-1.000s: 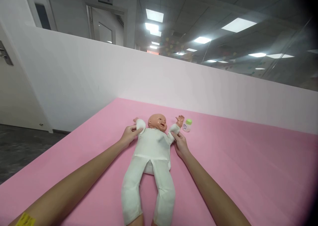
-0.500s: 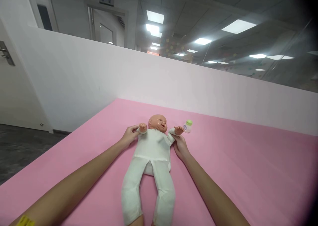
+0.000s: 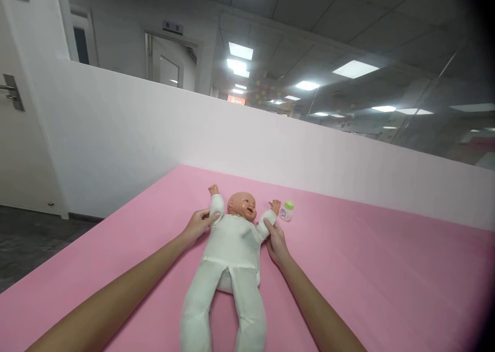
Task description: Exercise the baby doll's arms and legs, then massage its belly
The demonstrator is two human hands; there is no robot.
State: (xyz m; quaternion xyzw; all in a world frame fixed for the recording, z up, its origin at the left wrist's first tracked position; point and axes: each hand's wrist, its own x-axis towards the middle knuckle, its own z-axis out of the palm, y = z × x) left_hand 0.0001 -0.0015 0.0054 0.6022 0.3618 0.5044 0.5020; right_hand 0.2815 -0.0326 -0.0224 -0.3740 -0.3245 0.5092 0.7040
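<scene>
the doll (image 3: 232,241) lies face up mid-mat, toward the pink mat's (image 3: 367,269) far edge. left hand (image 3: 197,225) and right hand (image 3: 274,241) each pinch a sleeve. a small bottle (image 3: 286,211) stands just beside; open mat stretches right.

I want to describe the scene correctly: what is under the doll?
The doll lies face up on the pink mat. The left hand and right hand grip its upper arms. The mat beneath its body is covered.

Bright ceiling panels (image 3: 355,69), soft shadows, dark vignette at rt edge.
</scene>
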